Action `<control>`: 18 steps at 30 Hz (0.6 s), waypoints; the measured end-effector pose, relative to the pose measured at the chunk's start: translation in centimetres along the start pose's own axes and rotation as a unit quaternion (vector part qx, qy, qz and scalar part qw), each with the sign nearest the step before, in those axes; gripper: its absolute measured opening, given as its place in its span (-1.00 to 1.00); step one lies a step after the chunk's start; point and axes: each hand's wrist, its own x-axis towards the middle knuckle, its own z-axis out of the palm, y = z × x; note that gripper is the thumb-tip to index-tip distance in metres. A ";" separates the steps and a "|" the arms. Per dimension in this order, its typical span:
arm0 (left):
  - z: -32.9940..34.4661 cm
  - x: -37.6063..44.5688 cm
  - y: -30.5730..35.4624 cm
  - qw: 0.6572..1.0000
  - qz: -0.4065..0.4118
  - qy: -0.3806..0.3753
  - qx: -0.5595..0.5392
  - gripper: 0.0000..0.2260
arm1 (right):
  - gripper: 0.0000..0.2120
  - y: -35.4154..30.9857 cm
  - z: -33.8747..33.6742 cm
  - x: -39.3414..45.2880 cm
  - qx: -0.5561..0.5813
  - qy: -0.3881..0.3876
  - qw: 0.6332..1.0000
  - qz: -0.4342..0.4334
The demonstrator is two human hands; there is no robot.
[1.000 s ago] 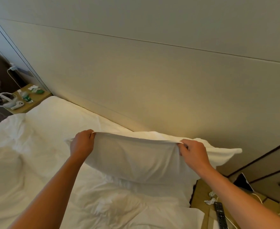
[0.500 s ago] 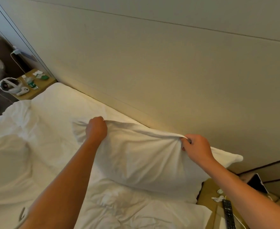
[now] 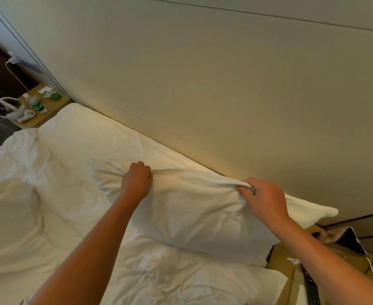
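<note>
1. Beige headboard panelling backs rumpled white bedding; the white pillow lies at the head end, against the panelling.
2. The left hand grips the pillow's top edge in a fist; the right hand pinches bunched fabric there.
3. Pulling both grips apart evenly (gently, I judge) should smooth the case.
4. No writing can be read; the green label on the nightstand bottle is too small.

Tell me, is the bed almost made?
Not quite. Done: the pillow already sits at the top of the bed, beside the headboard. In hand: the left hand and right hand each have a grip on its upper edge, bunching the cloth. Left: the duvet lies rumpled and probably needs smoothing.
</note>
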 end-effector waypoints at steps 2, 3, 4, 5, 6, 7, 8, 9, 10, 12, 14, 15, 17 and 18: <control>-0.5 0.2 0.4 0.999 -0.006 0.024 -0.027 -0.72 | -0.65 0.0 0.1 -0.2 -0.008 0.001 1.000 -0.002; -0.8 0.3 0.5 0.998 -0.010 0.035 -0.050 -0.73 | -0.64 -0.1 0.2 -0.2 -0.007 0.001 1.000 -0.002; -1.0 0.6 0.6 0.996 -0.015 0.046 -0.077 -0.73 | -0.65 -0.1 0.1 -0.2 -0.002 0.002 1.000 0.002; -1.3 0.8 0.6 0.993 -0.020 0.056 -0.102 -0.73 | -0.67 -0.3 0.0 -0.3 0.010 0.002 1.000 0.007; -1.7 0.9 0.5 0.990 -0.023 0.066 -0.124 -0.73 | -0.71 -0.6 -0.2 -0.3 0.026 0.004 1.000 0.014; -2.2 1.1 0.3 0.987 -0.022 0.077 -0.142 -0.73 | -0.74 -0.9 -0.4 -0.3 0.041 0.008 0.999 0.018; -2.6 1.2 0.1 0.984 -0.020 0.087 -0.157 -0.73 | -0.76 -1.2 -0.7 -0.3 0.053 0.013 0.998 0.019; -3.1 1.2 -0.2 0.981 -0.018 0.096 -0.167 -0.73 | -0.76 -1.5 -0.9 -0.3 0.061 0.017 0.998 0.018; -3.4 1.1 -0.5 0.979 -0.017 0.104 -0.176 -0.73 | -0.75 -1.8 -1.1 -0.4 0.069 0.019 0.997 0.016; -4.2 0.9 -0.9 0.975 -0.017 0.118 -0.189 -0.74 | -0.72 -2.5 -1.4 -0.5 0.081 0.022 0.996 0.014; -5.1 0.9 -1.3 0.970 -0.022 0.135 -0.202 -0.75 | -0.69 -3.3 -1.6 -0.7 0.081 0.032 0.996 0.010; -5.6 1.0 -1.3 0.967 -0.023 0.146 -0.208 -0.76 | -0.68 -3.6 -1.8 -0.6 0.083 0.038 0.996 0.008; -6.5 1.6 -1.1 0.961 -0.025 0.166 -0.219 -0.76 | -0.69 -4.3 -2.2 -0.1 0.105 0.045 0.993 0.006; -7.0 2.0 -0.9 0.958 -0.024 0.177 -0.223 -0.76 | -0.70 -4.6 -2.5 0.3 0.118 0.048 0.992 0.008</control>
